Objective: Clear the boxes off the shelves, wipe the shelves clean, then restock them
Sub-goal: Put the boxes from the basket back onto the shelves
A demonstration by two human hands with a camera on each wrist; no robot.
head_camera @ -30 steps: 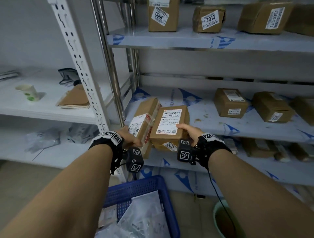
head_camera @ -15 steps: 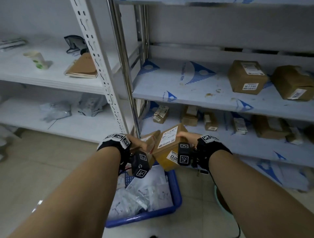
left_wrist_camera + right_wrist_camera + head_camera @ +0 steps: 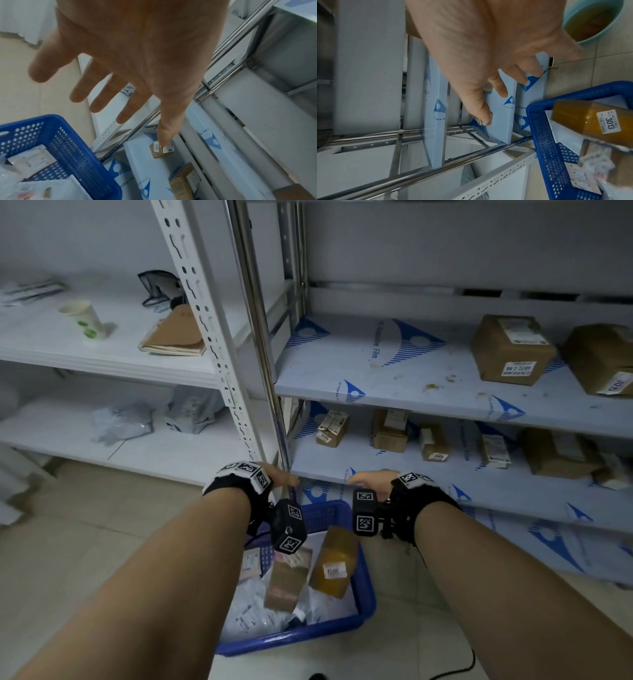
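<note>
— Where are the two boxes?

— Both sit over the blue basket (image 3: 342, 630) on the floor. The taped box (image 3: 334, 563) marked 3013 leans tilted at the right; the plain brown box (image 3: 286, 582) is just beside it on the left, on white mailer bags (image 3: 253, 607).

— And the hands?

— The left hand (image 3: 137, 54) hangs above the basket, its grip spread, fingers straight, holding nothing. The right hand (image 3: 479, 47) is also empty, fingers loose and apart.

— The shelves?

— The middle shelf (image 3: 394, 378) is bare at its left, spotted with brown marks, and two cartons (image 3: 512, 350) stand at the right. Small boxes (image 3: 332, 428) line the shelf below.
</note>
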